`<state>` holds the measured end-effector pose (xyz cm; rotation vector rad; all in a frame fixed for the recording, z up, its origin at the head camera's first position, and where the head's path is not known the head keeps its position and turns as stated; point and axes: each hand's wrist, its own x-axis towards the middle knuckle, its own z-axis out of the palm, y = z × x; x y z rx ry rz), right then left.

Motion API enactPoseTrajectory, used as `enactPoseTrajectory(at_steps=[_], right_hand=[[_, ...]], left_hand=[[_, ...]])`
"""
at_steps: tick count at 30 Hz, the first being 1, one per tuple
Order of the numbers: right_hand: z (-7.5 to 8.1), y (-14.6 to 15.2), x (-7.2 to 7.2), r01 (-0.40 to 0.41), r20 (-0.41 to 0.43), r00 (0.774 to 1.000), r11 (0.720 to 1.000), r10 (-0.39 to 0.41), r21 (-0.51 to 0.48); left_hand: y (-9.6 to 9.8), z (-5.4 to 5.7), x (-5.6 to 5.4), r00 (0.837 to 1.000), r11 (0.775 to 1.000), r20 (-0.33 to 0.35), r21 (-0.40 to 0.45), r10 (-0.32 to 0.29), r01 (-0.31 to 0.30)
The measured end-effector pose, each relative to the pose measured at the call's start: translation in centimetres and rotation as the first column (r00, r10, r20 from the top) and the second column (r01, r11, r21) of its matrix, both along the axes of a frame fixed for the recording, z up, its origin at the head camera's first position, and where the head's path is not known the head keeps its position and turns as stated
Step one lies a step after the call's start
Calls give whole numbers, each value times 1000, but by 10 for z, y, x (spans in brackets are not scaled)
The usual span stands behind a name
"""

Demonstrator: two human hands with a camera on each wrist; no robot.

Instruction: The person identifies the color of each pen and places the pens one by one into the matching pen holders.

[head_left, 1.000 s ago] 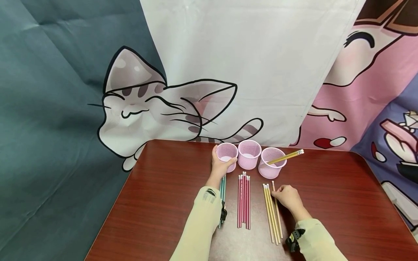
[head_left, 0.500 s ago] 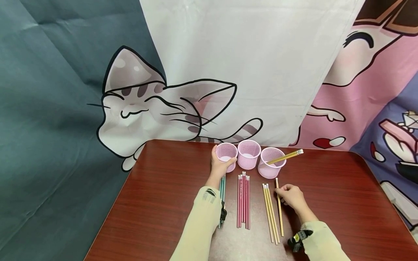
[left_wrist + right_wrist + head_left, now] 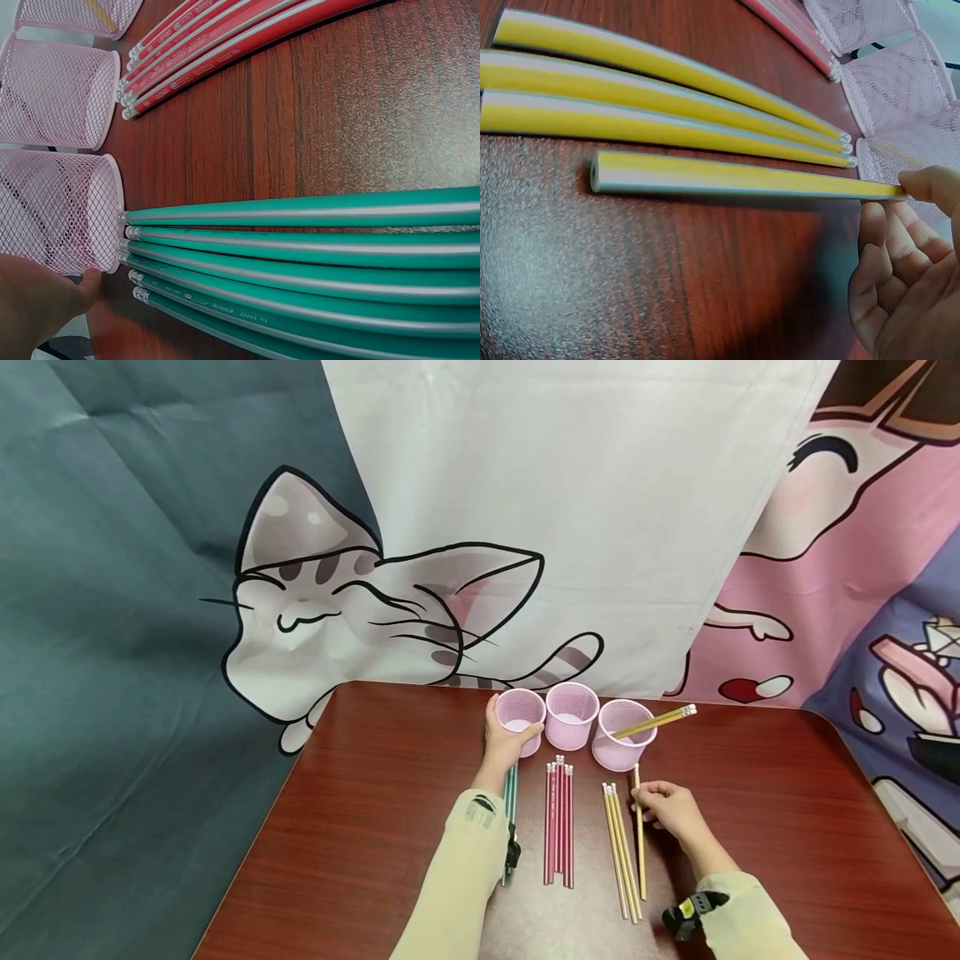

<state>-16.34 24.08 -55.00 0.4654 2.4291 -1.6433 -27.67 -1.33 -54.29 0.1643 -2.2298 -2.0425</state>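
My right hand pinches a yellow pencil between thumb and fingers near its eraser end. In the right wrist view, the pencil's far end appears raised a little off the table. To its left lie three yellow pencils in a row. At the back, my left hand grips the leftmost pink mesh cup, thumb on its near side. Two similar cups stand beside it, a middle cup and a right cup. Yellow pencils lean out of the right cup.
Several red pencils lie side by side in front of the middle cup. Several green pencils lie before the left cup, partly under my left forearm. The brown table meets a cartoon-printed cloth behind the cups.
My right hand has drawn one yellow pencil rightward away from the others, then slightly forward toward the right cup. The left hand and cups have stayed put.
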Motion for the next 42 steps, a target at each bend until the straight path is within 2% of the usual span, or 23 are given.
enactPoseTrajectory(at_steps=[10, 19, 23, 30, 42], right_hand=[[17, 0, 2, -11, -61, 998, 1000, 10, -20], [36, 0, 1, 7, -120, 993, 999, -3, 31], [43, 6, -1, 34, -187, 982, 999, -30, 20], [58, 15, -5, 63, -306, 950, 998, -55, 15], [79, 14, -12, 94, -377, 924, 994, -67, 53]], left_hand=[[0, 2, 1, 1000, 1000, -16, 17, -4, 4], [-1, 1, 0, 1000, 1000, -6, -2, 3, -3], [-1, 1, 0, 1000, 1000, -6, -4, 2, -2], [0, 2, 1, 1000, 1000, -23, 24, -7, 7], [-2, 1, 0, 1000, 1000, -13, 13, -6, 6]])
